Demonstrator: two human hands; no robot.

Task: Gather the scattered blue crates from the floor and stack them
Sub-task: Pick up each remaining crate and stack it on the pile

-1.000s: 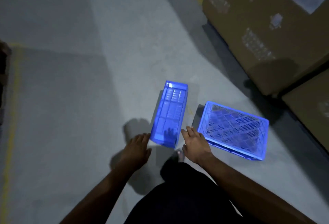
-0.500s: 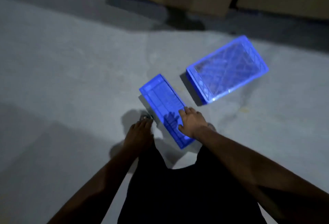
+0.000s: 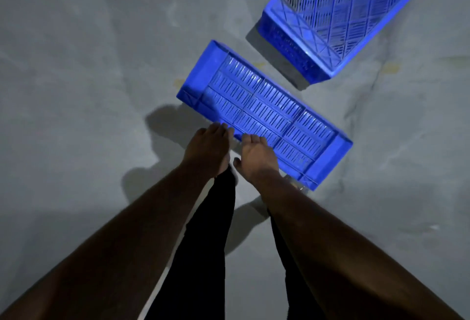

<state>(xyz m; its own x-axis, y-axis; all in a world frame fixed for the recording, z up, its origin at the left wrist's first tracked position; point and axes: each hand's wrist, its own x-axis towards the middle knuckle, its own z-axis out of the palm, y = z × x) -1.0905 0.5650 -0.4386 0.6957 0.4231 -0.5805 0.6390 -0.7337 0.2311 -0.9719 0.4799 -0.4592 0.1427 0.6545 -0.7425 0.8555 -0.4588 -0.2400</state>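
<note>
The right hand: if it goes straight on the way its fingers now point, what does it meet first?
The right hand already looks to touch the long side of the near blue crate, standing on edge; depth is unclear.

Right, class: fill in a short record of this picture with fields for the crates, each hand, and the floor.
near crate: blue slatted plastic crate standing on its long side on the floor
far crate: blue lattice plastic crate, open side up, apart from the near one
left hand: fingers at the near crate's lower edge
right hand: fingers at the same edge
floor: grey concrete floor
</note>
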